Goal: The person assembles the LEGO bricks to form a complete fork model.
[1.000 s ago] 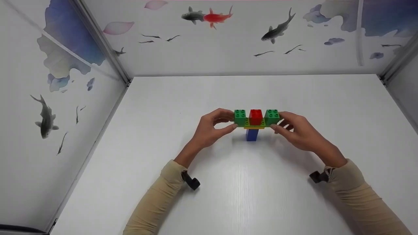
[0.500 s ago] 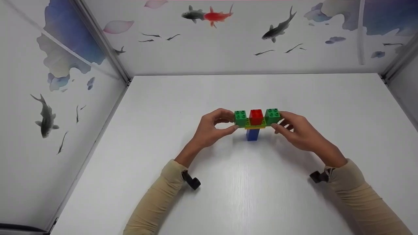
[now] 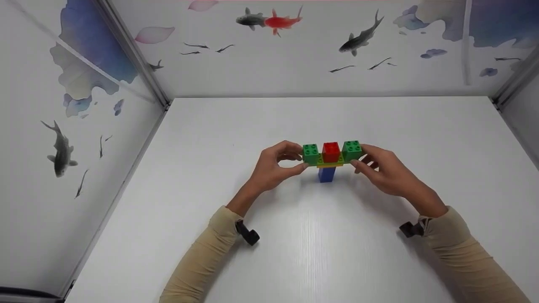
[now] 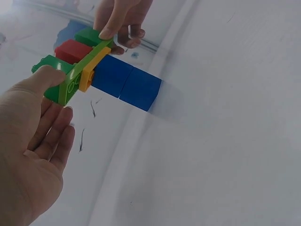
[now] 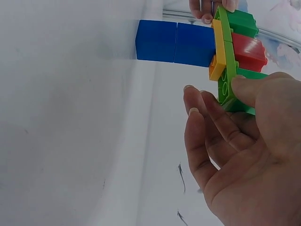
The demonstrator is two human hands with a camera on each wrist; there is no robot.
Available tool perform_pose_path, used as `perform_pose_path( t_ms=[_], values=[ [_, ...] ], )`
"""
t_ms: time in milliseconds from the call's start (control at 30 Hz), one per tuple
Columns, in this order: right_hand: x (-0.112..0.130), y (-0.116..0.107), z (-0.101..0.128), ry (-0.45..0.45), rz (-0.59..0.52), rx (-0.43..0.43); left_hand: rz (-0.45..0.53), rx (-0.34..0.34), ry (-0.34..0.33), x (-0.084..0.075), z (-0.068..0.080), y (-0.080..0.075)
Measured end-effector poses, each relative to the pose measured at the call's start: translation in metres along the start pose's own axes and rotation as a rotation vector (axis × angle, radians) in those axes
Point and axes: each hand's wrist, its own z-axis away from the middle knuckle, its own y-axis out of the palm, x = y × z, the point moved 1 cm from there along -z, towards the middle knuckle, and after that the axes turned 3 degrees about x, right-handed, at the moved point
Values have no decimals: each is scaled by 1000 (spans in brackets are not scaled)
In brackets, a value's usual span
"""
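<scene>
A toy building-block model stands upright on the white table. Its stem is two stacked blue bricks (image 5: 175, 42), carrying a yellow plate (image 4: 89, 77) and a lime green crosspiece (image 4: 80, 70). On top sit a left green brick (image 3: 310, 155), a red brick (image 3: 331, 152) and a right green brick (image 3: 352, 151), spaced apart. My left hand (image 3: 269, 168) pinches the left end, thumb at the front on the crosspiece and green brick. The right end is pinched likewise by my right hand (image 3: 389, 172), its lower fingers loosely bent beneath in the right wrist view.
The white table (image 3: 294, 244) reaches back to a wall (image 3: 286, 63) painted with fish. Another painted wall (image 3: 29, 139) borders it on the left. Black wrist cameras (image 3: 249, 234) jut inward from both cuffs. A dark object (image 3: 25, 294) shows at the lower left corner.
</scene>
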Motion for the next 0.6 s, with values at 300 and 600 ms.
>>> perform_pose_path(
  t_ms=[300,600],
  values=[
    [-2,-3,-1,-11,-2,13,13,8,-6,1,-1,0],
    [-1,-3,-2,-4,16,20,26,15,-8,1,0,-1]
  ],
)
